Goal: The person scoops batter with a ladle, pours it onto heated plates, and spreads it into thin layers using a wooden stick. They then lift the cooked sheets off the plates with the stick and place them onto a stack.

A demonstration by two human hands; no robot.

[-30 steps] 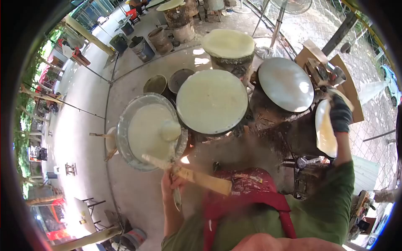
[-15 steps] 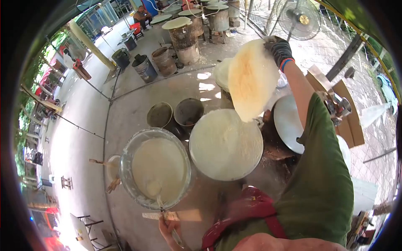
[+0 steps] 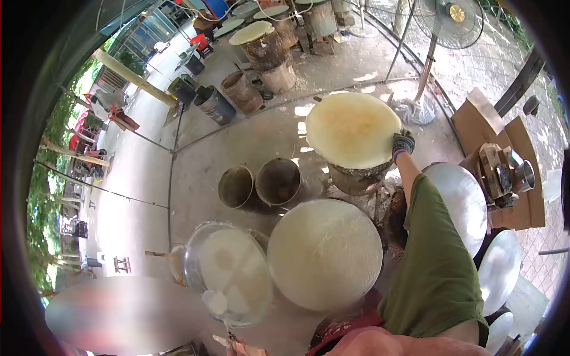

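Fingers of gloved right hand rest on round sheet at its 3 o'clock edge, apparently pinching it; left hand's fingers barely visible, grip unclear.

Two empty buckets are seen side by side on the floor; a fan is stood behind, cardboard boxes at right.

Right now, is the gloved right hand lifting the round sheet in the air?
No, the right hand rests at the edge of the round sheet, which lies flat on the far drum.
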